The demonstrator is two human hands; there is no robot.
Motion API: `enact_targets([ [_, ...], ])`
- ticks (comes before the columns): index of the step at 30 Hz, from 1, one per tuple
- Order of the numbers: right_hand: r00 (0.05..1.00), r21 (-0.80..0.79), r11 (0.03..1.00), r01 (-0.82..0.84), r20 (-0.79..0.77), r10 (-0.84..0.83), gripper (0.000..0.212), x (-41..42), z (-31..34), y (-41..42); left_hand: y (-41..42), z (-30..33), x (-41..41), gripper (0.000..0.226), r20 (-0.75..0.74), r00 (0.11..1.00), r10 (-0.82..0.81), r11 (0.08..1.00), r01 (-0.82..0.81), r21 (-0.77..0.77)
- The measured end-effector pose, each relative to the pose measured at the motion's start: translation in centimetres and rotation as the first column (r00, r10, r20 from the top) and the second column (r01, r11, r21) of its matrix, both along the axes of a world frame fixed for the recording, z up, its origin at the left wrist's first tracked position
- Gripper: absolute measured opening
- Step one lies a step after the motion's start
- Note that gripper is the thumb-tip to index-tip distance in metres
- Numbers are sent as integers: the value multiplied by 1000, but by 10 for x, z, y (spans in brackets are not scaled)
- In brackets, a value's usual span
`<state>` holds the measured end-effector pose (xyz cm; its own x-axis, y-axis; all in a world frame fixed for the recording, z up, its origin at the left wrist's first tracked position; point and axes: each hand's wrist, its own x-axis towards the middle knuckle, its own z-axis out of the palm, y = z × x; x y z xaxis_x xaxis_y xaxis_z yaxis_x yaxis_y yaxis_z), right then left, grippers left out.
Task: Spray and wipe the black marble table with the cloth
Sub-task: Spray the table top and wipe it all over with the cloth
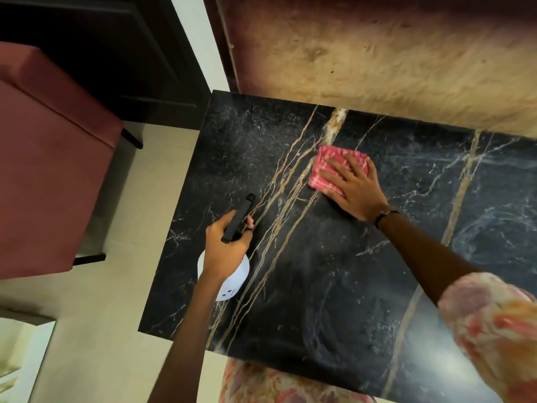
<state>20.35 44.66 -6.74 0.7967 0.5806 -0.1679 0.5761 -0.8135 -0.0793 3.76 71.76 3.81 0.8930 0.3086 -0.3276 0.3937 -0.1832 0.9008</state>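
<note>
Cloth: one folded pink cloth (334, 167) lies flat on the table's far middle, under your right hand.
Right hand: your right hand (353, 189) presses the cloth with fingers straight and spread; the cloth's far and left edges show past your fingertips.
Table: one black marble table (334, 286) with gold and white veins; wet arcs show on its near part.
Spray bottle: one white spray bottle (235, 282) with a black head, over the table's left edge, well apart from the cloth.
Left hand: your left hand (225, 242) is curled round the bottle's neck, a finger at the trigger.
Surroundings: one dark red chair (49, 158) stands left of the table; one tan rug (392, 59) lies beyond the far edge.
In the way: the tabletop between bottle and cloth is bare marble.
</note>
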Motion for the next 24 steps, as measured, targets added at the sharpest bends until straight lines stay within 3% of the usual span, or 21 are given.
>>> enact_targets([
  [4, 994, 21, 994, 108, 6, -109, 62, 3, 3, 69, -2, 1, -10, 35, -10, 1000, 23, 1000, -23, 3],
  [9, 987, 21, 987, -162, 11, 161, 57, -48, -2, 107, -5, -1, -25, 34, -18, 999, 38, 999, -37, 29],
  [14, 941, 10, 943, -333, 65, 332, 54, -62, -9, 37, -7, 1, -41, 36, -29, 996, 84, 995, -83, 49],
  [17, 974, -1, 975, -224, 44, 224, 58, -43, -4, 17, -7, 2, -51, 33, -29, 996, 84, 996, -83, 41],
  [22, 989, 74, 987, 145, -10, -144, 54, -38, 2, 92, -10, 1, -68, 32, -52, 992, 111, 993, -110, 33],
  [24, 994, 69, 992, 103, -30, -101, 53, -52, 3, 124, -9, -2, -72, 32, -67, 991, 116, 993, -114, 31],
])
